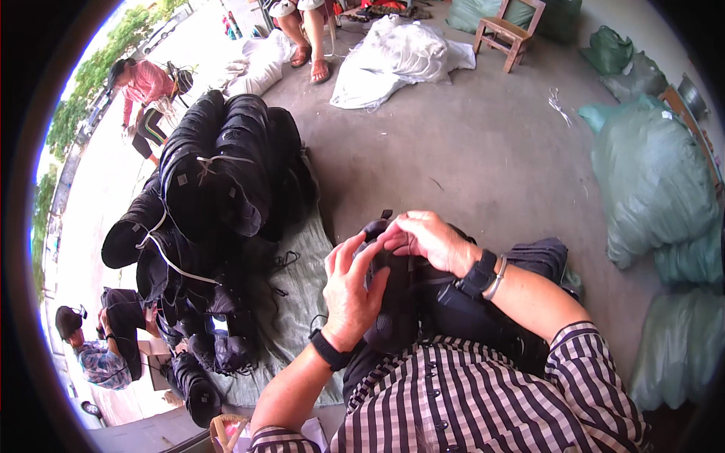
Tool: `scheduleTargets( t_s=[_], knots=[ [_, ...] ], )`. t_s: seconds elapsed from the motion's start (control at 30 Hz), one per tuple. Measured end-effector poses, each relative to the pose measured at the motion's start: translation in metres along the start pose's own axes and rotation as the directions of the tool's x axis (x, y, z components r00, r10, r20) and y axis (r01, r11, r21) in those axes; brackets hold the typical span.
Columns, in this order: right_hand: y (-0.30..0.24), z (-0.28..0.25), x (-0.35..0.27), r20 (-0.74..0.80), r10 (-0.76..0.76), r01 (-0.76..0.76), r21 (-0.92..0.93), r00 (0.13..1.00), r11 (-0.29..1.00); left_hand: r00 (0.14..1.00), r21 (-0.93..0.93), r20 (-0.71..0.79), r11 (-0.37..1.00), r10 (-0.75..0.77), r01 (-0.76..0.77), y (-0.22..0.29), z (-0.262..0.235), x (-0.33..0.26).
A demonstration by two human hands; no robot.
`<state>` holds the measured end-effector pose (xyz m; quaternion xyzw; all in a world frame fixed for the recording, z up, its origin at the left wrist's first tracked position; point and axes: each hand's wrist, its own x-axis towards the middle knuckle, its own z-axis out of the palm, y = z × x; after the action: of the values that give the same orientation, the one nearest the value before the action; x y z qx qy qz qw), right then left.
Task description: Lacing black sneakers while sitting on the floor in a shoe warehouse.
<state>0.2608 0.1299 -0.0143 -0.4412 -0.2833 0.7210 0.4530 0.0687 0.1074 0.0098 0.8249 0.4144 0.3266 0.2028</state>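
A long black fabric piece (393,317) with a mesh-like surface lies across my lap; its exact kind is hard to make out. At its upper end, my left hand (353,294) holds the left edge, thumb and fingers slightly apart around it. My right hand (430,240) reaches in from the right, its bent fingers pinching the same upper end. The two sets of fingertips nearly meet there. A small black loop (387,214) sticks up just beyond them. Whatever lies under the fingertips is hidden. More dark fabric (536,257) rests beside my right forearm.
Stacked black rounded pieces (219,174), tied with white strips, stand left on a grey-green sheet (302,332). Green plastic sacks (657,181) line the right side. A white sack (400,57) and wooden chair (510,32) are farther off. Other people (147,90) sit at left and ahead.
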Motion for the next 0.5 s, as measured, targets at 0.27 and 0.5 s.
scheduleTargets(
  t_s=[0.27, 0.5],
  knots=[
    [-0.006, 0.002, 0.006, -0.016, 0.104, -0.105, -0.057, 0.994, 0.993, 0.955, 0.152, 0.291, 0.988, -0.057, 0.013, 0.007, 0.0, -0.038],
    [-0.008, -0.008, 0.01, 0.081, 0.137, -0.142, 0.071, 0.987, 0.987, 0.948, 0.19, 0.314, 0.982, -0.05, -0.012, 0.008, 0.002, -0.042]
  ],
)
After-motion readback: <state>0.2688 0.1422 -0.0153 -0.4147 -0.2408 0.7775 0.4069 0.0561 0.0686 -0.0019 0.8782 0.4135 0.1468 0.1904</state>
